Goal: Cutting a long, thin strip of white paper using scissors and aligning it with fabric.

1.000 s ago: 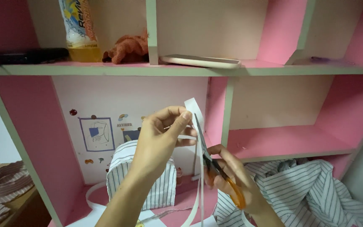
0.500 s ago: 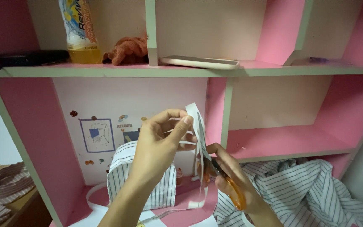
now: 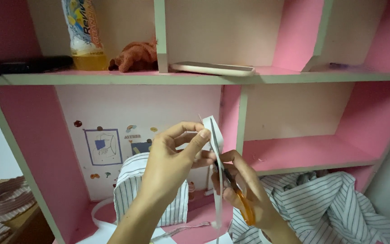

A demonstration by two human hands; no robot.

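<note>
Shelf unit [image 3: 195, 79]: pink panels with pale green edging, several open compartments, fills most of the head view.

Striped cloth, loose [image 3: 339, 203]: white with thin dark stripes, heaped at lower right, under the right-hand lower shelf.

Striped cloth piece [image 3: 134, 190]: same pattern, standing upright in the lower left compartment, behind the left forearm.

Back wall of the lower left compartment: small picture [image 3: 102, 147] with a blue square, framed in a thin line, with small stickers scattered about it.

Bottle [image 3: 83, 34]: clear plastic, yellow liquid at the bottom, colourful label, upright on the top shelf at left.

Dark bar-shaped object [image 3: 32, 64]: lying on the top shelf left of the bottle, a black cord hanging from its left end.

Orange-brown plush item [image 3: 136, 56]: just right of the bottle.

Flat beige object [image 3: 213, 68]: lying on the top shelf, right of the divider.

Left hand [image 3: 172, 162]: raised at centre, thumb and fingers pinched on the upper end of the white strip.

Right hand [image 3: 240, 190]: just below and right of the left hand, fingers closed through the handles of the scissors.

White strip [image 3: 216, 149]: narrow, looped at the top between both hands, its tail hanging straight down past the right hand.

Scissors [image 3: 242, 205]: orange handles, dark blades pointing up along the strip; blades touching it.
</note>
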